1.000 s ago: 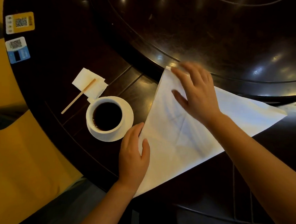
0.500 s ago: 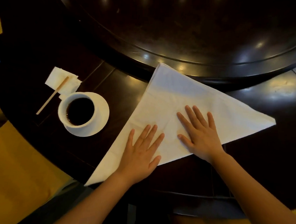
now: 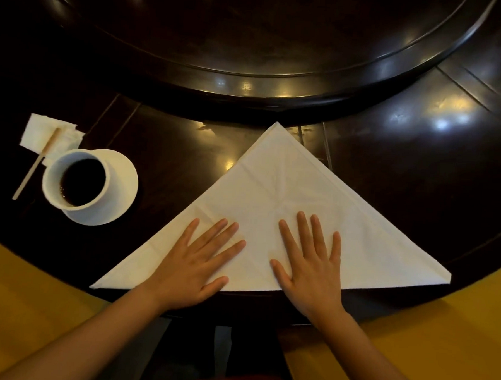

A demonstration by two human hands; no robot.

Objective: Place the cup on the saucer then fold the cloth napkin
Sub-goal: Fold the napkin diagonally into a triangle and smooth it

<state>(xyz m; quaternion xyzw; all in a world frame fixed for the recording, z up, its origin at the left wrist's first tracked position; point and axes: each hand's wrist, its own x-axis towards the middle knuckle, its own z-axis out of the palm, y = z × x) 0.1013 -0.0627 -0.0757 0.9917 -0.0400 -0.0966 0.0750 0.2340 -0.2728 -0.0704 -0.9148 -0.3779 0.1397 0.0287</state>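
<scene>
A white cloth napkin (image 3: 275, 197) lies flat on the dark table, folded into a triangle with its apex pointing away from me and its long edge along the table's near rim. My left hand (image 3: 194, 262) rests palm down, fingers spread, on its lower left part. My right hand (image 3: 312, 262) lies flat the same way on its lower middle. Neither hand grips anything. At the left, a white cup (image 3: 77, 179) of dark coffee stands on a white saucer (image 3: 122, 180).
A wooden stir stick (image 3: 37, 162) lies across a small paper napkin (image 3: 39, 130) behind the cup. A raised dark turntable (image 3: 249, 85) fills the far side of the table (image 3: 172, 156). Yellow floor (image 3: 20, 294) shows past the near edge.
My right hand came down from the napkin's far corner to its near edge. My left hand slid onto the cloth. The napkin now lies squarer to me, and the view shifted.
</scene>
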